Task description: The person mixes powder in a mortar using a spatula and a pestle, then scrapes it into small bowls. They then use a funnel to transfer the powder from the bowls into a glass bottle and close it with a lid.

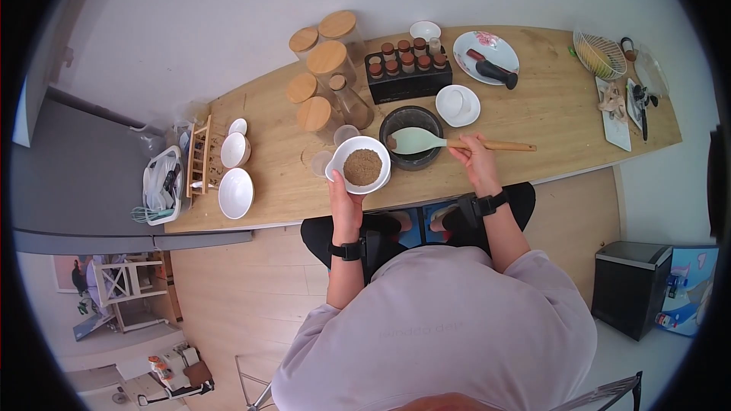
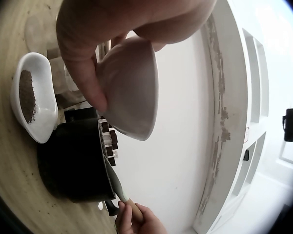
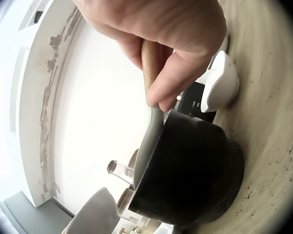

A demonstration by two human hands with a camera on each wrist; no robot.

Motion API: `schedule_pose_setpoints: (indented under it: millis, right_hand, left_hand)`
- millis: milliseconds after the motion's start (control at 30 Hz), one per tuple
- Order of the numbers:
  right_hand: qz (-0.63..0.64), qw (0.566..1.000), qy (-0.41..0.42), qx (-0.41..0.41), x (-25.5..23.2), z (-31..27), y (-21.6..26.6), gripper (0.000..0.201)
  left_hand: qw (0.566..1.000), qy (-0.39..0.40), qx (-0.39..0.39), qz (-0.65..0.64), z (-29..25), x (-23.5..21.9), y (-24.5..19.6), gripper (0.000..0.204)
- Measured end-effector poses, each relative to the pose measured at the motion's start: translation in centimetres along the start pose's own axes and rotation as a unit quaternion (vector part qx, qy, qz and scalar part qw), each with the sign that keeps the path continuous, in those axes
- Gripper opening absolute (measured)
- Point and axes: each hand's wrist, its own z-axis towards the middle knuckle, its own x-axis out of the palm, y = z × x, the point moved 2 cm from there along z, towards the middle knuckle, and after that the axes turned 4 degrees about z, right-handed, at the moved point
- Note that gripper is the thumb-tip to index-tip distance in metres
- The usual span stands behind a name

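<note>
My left hand (image 1: 346, 209) holds up a white bowl (image 2: 132, 87) by its side, left of a black mortar (image 1: 410, 113). Brown powder (image 1: 363, 167) shows inside the white rim in the head view. Below the held bowl, the left wrist view has a white dish (image 2: 46, 95) with dark powder on the table; the head view barely separates the two. My right hand (image 1: 476, 161) pinches the wooden handle (image 3: 151, 70) of a spatula. Its pale green blade (image 1: 415, 140) lies across the mortar's opening, a brown smear at the tip. The mortar's inside is mostly hidden.
Lidded jars (image 1: 327, 57) and a black rack of small bottles (image 1: 411, 89) stand behind. Right of the mortar are a white dish (image 1: 472, 106) and a floral plate (image 1: 505, 49). White bowls (image 1: 236, 193) and a wooden rack (image 1: 199, 156) stand at left.
</note>
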Motion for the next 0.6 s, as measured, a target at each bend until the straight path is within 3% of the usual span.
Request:
schedule_pose_setpoints:
  millis: [433, 600]
  right_hand:
    - [0.023, 0.999, 0.010, -0.020, -1.0, 0.0, 1.8, 0.011]
    - [0.002, 0.993, 0.107, -0.044, 1.8, -2.2, 4.8, 0.006]
  left_hand:
    - [1.000, 0.022, -0.008, -0.004, -0.1, 0.6, -0.2, 0.059]
    - [1.000, 0.021, -0.020, 0.002, -0.1, 0.9, 0.1, 0.058]
